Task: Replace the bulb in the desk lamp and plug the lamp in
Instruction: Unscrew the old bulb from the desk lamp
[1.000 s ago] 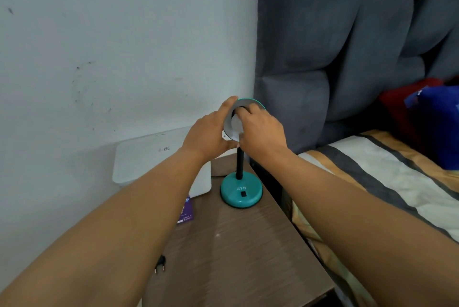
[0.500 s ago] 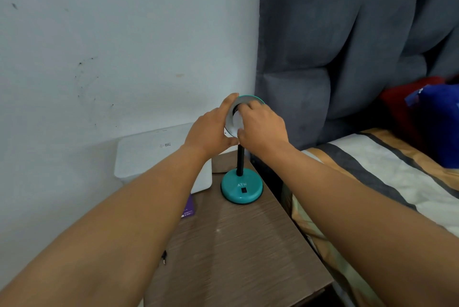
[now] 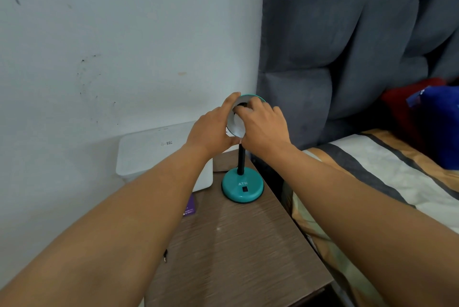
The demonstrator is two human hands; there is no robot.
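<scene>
A small teal desk lamp stands at the back of a brown bedside table (image 3: 238, 252), with a round base (image 3: 242, 186) marked ATN and a black neck (image 3: 240, 161). Its shade (image 3: 236, 121), teal outside and white inside, faces me. My left hand (image 3: 211, 130) grips the shade's left rim, thumb under it. My right hand (image 3: 263, 127) reaches into the shade, fingers curled around a white bulb that is mostly hidden. The lamp's black plug (image 3: 165, 255) peeks out from under my left forearm.
A white box (image 3: 151, 150) leans against the wall behind the lamp, left of it. A purple card (image 3: 190, 206) lies beside it. A grey padded headboard (image 3: 347, 45) and a striped bed (image 3: 372, 175) lie to the right, with red and blue cushions (image 3: 432, 122).
Both hands stay on the lamp head. My right hand's fingers have shifted a little inside the shade, as if turning. The view has drifted slightly.
</scene>
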